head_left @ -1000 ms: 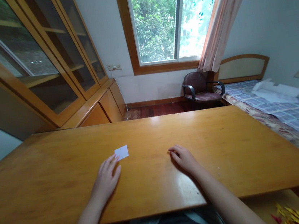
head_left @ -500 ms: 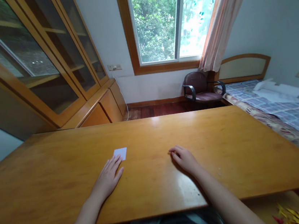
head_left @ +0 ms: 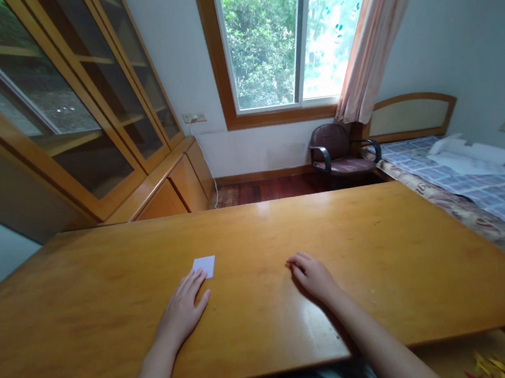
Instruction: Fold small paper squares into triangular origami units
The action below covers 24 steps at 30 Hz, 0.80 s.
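Observation:
A small square of pale lilac paper [head_left: 206, 264] lies flat on the wooden desk [head_left: 260, 323], left of the middle. My left hand [head_left: 185, 307] rests palm down with its fingers stretched out and the thumb apart. Its fingertips cover the paper's lower left corner. To the right, my right hand [head_left: 312, 273] lies on its side on the desk, thumb and fingers curled together. Whatever may be between those fingertips is hidden or too small to make out. A stretch of bare desk separates this hand from the paper.
Below the desk's right front edge, yellow and red folded paper pieces [head_left: 493, 366] sit on a lower surface. A glass-door cabinet [head_left: 97, 91] stands at the left. Beyond the desk are a maroon armchair [head_left: 332, 145] and a bed [head_left: 467, 178] with white sheets on it.
The whole view has shifted slightly, so the desk and hands appear a little lower. Both hands keep nearly the same pose, and the paper has not moved on the desk.

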### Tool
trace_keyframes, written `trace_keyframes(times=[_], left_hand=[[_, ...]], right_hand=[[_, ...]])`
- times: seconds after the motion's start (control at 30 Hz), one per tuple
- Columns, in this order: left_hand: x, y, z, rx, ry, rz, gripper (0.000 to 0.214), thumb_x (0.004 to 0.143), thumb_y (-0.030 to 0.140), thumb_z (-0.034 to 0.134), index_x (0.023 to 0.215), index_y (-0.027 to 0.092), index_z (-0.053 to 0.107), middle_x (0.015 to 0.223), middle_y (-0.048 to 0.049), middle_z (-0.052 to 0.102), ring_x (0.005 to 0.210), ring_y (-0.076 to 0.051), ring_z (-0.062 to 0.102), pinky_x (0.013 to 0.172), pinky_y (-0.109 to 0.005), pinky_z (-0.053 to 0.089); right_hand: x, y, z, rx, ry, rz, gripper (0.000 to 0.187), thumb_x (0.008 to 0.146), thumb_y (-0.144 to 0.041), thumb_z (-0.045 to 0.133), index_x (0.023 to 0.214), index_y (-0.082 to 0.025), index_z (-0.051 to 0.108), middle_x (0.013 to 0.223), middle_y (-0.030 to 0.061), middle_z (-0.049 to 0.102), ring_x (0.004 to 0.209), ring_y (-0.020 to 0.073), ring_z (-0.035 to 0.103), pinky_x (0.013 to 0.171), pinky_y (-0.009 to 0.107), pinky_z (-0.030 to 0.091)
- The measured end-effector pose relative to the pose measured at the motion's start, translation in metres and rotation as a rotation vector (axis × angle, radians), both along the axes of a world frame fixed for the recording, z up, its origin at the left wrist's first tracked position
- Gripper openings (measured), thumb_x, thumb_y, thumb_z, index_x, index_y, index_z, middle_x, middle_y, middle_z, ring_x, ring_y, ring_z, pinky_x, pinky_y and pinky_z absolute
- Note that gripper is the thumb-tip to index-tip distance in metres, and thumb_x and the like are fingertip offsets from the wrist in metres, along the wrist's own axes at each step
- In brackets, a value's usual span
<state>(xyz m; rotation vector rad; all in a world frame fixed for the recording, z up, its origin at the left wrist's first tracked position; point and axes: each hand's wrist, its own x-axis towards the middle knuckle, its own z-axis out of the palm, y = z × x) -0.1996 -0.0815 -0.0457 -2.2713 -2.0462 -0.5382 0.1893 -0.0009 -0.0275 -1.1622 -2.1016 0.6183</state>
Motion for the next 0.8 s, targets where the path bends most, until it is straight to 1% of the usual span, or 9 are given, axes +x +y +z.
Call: trace_keyframes(times=[0.13, 0.3, 0.43, 0.7, 0.8], left_hand=[[-0.0029, 0.0010, -0.0031, 0.006, 0.010, -0.002, 0.048, 0.093, 0.044, 0.045, 0.130, 0.017, 0.059, 0.141, -0.0108, 0.056, 0.134, -0.027, 0.048, 0.115, -0.048, 0.038], [-0.0058, 0.0023, -0.0064, 0.024, 0.019, -0.010, 0.046, 0.092, 0.044, 0.046, 0.129, 0.019, 0.060, 0.140, -0.0094, 0.057, 0.133, -0.028, 0.049, 0.113, -0.048, 0.040], [-0.0061, 0.0025, -0.0074, 0.043, 0.029, -0.016, 0.045, 0.092, 0.044, 0.046, 0.128, 0.021, 0.060, 0.139, -0.0085, 0.058, 0.133, -0.028, 0.049, 0.113, -0.049, 0.041], [-0.0032, 0.0031, -0.0044, 0.135, 0.019, -0.037, 0.045, 0.092, 0.043, 0.046, 0.130, 0.020, 0.056, 0.143, -0.0107, 0.053, 0.137, -0.029, 0.044, 0.114, -0.051, 0.039], [-0.0027, 0.0023, -0.0032, 0.143, 0.024, -0.061, 0.045, 0.093, 0.044, 0.047, 0.130, 0.020, 0.055, 0.144, -0.0106, 0.051, 0.139, -0.029, 0.041, 0.114, -0.052, 0.038]], right_hand=[[-0.0026, 0.0007, 0.0020, -0.002, -0.032, -0.023, 0.021, 0.091, -0.011, 0.051, 0.098, -0.022, 0.068, 0.095, 0.0054, 0.067, 0.088, 0.0185, 0.065, 0.080, 0.028, 0.050], [-0.0060, 0.0006, 0.0041, 0.009, -0.125, -0.028, 0.021, 0.089, -0.010, 0.052, 0.096, -0.022, 0.068, 0.095, 0.0052, 0.066, 0.085, 0.0172, 0.064, 0.075, 0.024, 0.048], [-0.0058, -0.0010, 0.0048, 0.024, -0.162, -0.024, 0.022, 0.090, -0.010, 0.051, 0.098, -0.021, 0.068, 0.097, 0.0049, 0.065, 0.086, 0.0166, 0.063, 0.076, 0.024, 0.047], [-0.0015, -0.0019, 0.0007, 0.053, -0.112, 0.018, 0.021, 0.094, -0.016, 0.048, 0.100, -0.021, 0.068, 0.096, 0.0051, 0.066, 0.088, 0.0172, 0.063, 0.078, 0.027, 0.049], [-0.0012, -0.0007, 0.0002, 0.072, -0.075, 0.020, 0.019, 0.095, -0.017, 0.050, 0.101, -0.021, 0.067, 0.096, 0.0059, 0.066, 0.091, 0.0183, 0.062, 0.083, 0.029, 0.049]])
